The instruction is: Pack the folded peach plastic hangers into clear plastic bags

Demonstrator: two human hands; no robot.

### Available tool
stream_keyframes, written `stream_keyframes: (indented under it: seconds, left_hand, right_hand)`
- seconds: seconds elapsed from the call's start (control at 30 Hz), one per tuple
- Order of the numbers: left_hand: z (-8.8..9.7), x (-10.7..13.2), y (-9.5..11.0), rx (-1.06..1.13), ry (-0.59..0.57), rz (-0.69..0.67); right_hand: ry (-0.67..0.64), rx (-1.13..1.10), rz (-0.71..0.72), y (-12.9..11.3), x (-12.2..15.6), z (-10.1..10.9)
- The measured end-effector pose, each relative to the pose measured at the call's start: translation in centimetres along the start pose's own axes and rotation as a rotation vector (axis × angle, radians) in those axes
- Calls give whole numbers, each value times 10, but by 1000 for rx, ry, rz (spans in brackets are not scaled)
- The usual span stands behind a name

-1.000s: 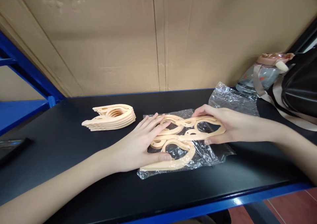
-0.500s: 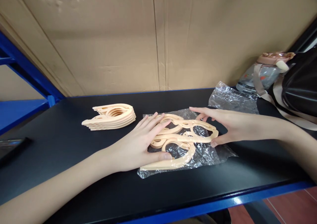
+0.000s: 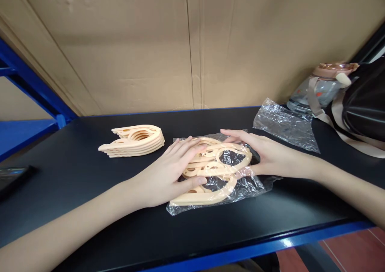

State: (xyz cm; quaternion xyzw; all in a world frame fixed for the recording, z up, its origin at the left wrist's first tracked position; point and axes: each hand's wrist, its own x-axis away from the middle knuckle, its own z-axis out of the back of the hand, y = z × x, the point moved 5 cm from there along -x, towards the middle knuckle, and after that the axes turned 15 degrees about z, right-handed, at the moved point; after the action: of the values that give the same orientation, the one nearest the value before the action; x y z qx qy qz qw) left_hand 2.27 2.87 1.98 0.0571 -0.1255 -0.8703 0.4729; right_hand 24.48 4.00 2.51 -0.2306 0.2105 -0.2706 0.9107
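A loose heap of peach plastic folding hangers [image 3: 210, 166] lies on a clear plastic bag [image 3: 246, 188] in the middle of the black table [image 3: 90, 192]. My left hand [image 3: 168, 174] lies flat on the heap's left side, fingers stretched out, thumb against a lower hanger. My right hand [image 3: 264, 154] presses against the heap's right end, fingers extended along the top hanger and thumb under its edge. A neat stack of folded peach hangers [image 3: 134, 140] sits further left, away from both hands.
A second clear bag [image 3: 282, 123] lies at the back right. Beyond it stand a water bottle with a pink lid [image 3: 321, 87] and a black bag [image 3: 365, 103]. A dark phone [image 3: 12, 176] rests at the far left. Cardboard [image 3: 192, 43] backs the table; a blue rail [image 3: 270, 246] edges its front.
My right hand has slid left, pushing the spread hangers together into a tighter heap. My left hand has stayed in place on the heap's left side.
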Motion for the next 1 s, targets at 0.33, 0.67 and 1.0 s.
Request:
stream_keyframes:
  seconds: [0.33,0.67,1.0]
  left_hand:
    - [0,-1,-1,9,28,18]
    - [0,-1,-3,19,69,-13]
    - [0,0,-2,3,51,7]
  right_hand:
    - [-28,13,7,3,0,9]
    - [42,93,4,4,-2,-1]
    - [54,-72,-7,6,-3,5]
